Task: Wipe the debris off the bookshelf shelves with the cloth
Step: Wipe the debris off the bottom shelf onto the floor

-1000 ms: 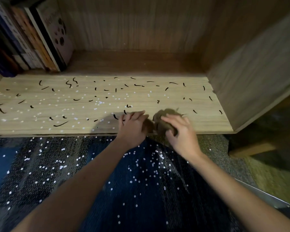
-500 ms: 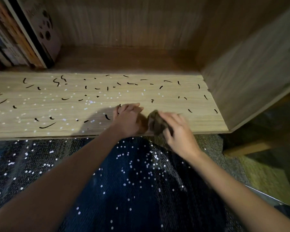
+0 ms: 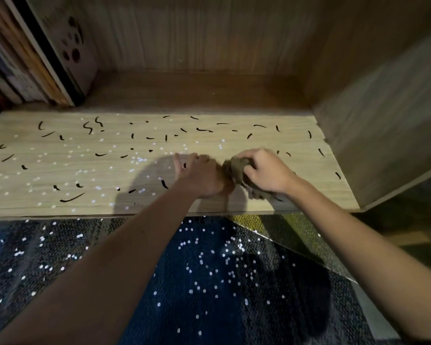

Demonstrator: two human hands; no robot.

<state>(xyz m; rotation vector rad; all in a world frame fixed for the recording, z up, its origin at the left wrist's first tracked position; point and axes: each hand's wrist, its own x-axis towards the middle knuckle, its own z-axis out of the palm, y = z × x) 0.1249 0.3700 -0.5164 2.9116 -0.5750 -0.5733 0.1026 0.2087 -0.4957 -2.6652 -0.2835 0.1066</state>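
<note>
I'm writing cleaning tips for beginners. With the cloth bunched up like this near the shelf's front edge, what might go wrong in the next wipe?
1. The right hand holds the cloth as a small wad, so each pass would likely miss many dark slivers.
2. Wiping toward the shelf front edge may push debris onto the carpet, already dotted with white specks.
3. Sweeping left could drive bits under the books.

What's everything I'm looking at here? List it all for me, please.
shelf board: one, pale wood, across the middle
dark strands: many, black, scattered over the board
white specks: many, on the board and the rug
books: several, mixed colours, back left, leaning
rug: one, dark blue, below the shelf
cloth: one, brown, bunched near the board's front edge
left hand: beside the cloth
right hand: gripping the cloth
</note>
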